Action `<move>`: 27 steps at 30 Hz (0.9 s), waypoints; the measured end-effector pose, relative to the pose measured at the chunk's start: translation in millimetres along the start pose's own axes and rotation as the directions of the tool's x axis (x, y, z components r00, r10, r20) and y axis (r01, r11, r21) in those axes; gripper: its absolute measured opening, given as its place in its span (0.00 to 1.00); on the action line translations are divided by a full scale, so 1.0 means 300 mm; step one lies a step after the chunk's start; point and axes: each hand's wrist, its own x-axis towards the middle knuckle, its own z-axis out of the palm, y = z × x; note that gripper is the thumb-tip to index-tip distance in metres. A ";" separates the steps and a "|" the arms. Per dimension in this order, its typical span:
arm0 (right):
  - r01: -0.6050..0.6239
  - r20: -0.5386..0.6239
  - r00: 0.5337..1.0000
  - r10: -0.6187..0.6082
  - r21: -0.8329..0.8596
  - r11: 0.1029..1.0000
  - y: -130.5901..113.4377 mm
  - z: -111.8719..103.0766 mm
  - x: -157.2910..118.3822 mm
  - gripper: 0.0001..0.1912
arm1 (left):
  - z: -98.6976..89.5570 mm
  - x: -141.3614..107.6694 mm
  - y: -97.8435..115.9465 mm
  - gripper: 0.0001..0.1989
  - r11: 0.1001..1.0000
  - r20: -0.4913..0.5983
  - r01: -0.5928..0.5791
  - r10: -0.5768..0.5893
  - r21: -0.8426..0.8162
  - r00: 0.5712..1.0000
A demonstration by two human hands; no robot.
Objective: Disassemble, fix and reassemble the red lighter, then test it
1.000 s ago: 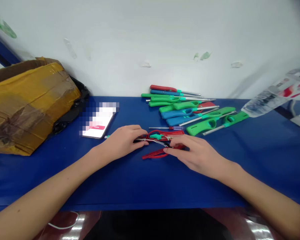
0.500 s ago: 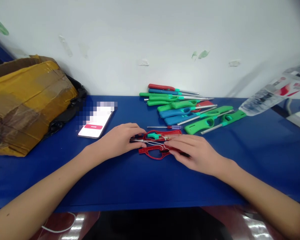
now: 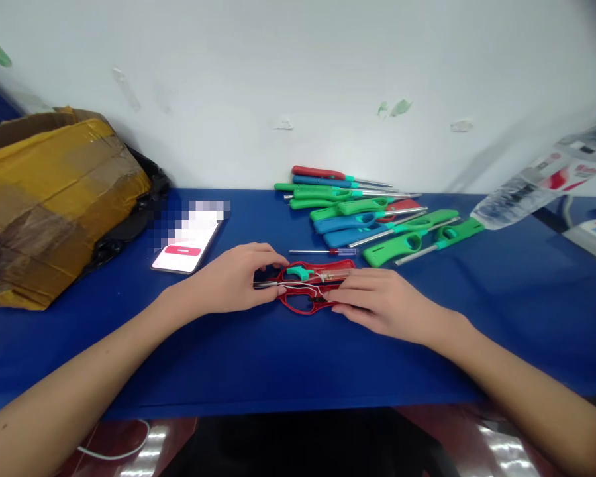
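Item: one red lighter, opened, on the blue table (image 3: 258,364) between my hands.

Condition: far shell (image 3: 345,264) and near shell (image 3: 302,312) lie apart, side by side, innards exposed; I judge the opening done. Shells unjoined; green trigger (image 3: 299,272) and clear tank (image 3: 335,273) apparently seated in the far shell. White wires (image 3: 304,285) loose, running across toward the near shell.

My left hand (image 3: 241,278): thumb and forefinger curved apart at the nose end, about the metal tube (image 3: 265,284); whether the tube is pinched, I cannot tell.

My right hand (image 3: 390,301): fingers close together over the near shell's handle, tips by a small black piece (image 3: 318,300); hold on it hidden, cannot tell.

Materials: shells of hard, glossy red plastic, hollow, with looped finger guards; tube slim, bright, metallic; wires thin and bending; trigger hooked, matte-looking; tank see-through.

Adjacent: one screwdriver (image 3: 346,252), slender shaft, clear purplish handle, just beyond the far shell. Behind it, a heap of lighters (image 3: 392,248), green, blue and red plastic with straight metal barrels, apparently whole.
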 end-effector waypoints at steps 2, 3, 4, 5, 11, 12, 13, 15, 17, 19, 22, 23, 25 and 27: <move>-0.015 -0.011 1.000 0.014 -0.024 1.000 -0.002 0.008 -0.001 0.10 | 0.005 -0.001 0.001 0.18 1.000 -0.010 -0.004 0.004 0.012 1.000; -0.025 -0.016 1.000 0.024 -0.035 0.999 -0.003 0.011 -0.002 0.10 | 0.008 -0.001 0.002 0.18 1.000 -0.017 -0.006 0.006 0.024 1.000; -0.036 -0.023 0.999 0.035 -0.048 0.998 -0.004 0.013 -0.002 0.10 | 0.013 -0.001 0.002 0.18 0.999 -0.027 -0.009 0.010 0.038 1.000; -0.044 -0.032 0.999 0.042 -0.064 0.997 -0.006 0.014 -0.003 0.10 | 0.017 -0.001 0.002 0.18 0.999 -0.040 -0.013 0.015 0.051 0.999; -0.044 -0.088 0.996 0.029 -0.177 0.983 -0.017 0.030 -0.003 0.10 | 0.040 0.006 -0.008 0.20 0.994 -0.107 -0.058 0.068 0.093 0.992; -0.038 -0.091 0.996 0.021 -0.187 0.982 -0.018 0.033 -0.002 0.10 | 0.041 0.007 -0.007 0.21 0.992 -0.111 -0.069 0.080 0.103 0.991; -0.031 -0.093 0.996 0.013 -0.191 0.981 -0.020 0.034 -0.001 0.11 | 0.042 0.006 -0.005 0.21 0.990 -0.109 -0.081 0.094 0.119 0.990; -0.029 -0.113 0.994 0.009 -0.178 0.984 -0.019 0.031 0.001 0.11 | 0.042 0.004 0.003 0.21 0.981 -0.094 -0.106 0.123 0.162 0.988; -0.072 -0.154 0.987 0.050 -0.138 0.988 -0.011 0.021 0.002 0.10 | 0.043 0.000 0.014 0.21 0.970 -0.078 -0.126 0.145 0.206 0.986; -0.160 -0.199 0.971 0.136 -0.107 0.981 0.004 0.009 0.001 0.10 | 0.045 -0.002 0.022 0.21 0.963 -0.069 -0.134 0.154 0.235 0.986; -0.248 -0.209 0.953 0.220 -0.115 0.962 0.037 -0.001 -0.004 0.11 | 0.047 -0.003 0.027 0.22 0.957 -0.059 -0.138 0.158 0.256 0.986; -0.248 -0.177 0.958 0.227 -0.103 0.963 0.048 -0.002 -0.005 0.11 | 0.047 -0.002 0.027 0.22 0.955 -0.059 -0.139 0.160 0.261 0.985; -0.231 -0.106 0.969 0.224 -0.058 0.971 0.064 0.000 -0.005 0.11 | 0.047 -0.001 0.026 0.23 0.953 -0.070 -0.140 0.165 0.270 0.984; -0.222 -0.067 0.973 0.221 -0.019 0.975 0.074 0.003 -0.002 0.11 | 0.047 0.000 0.025 0.24 0.951 -0.083 -0.136 0.164 0.277 0.983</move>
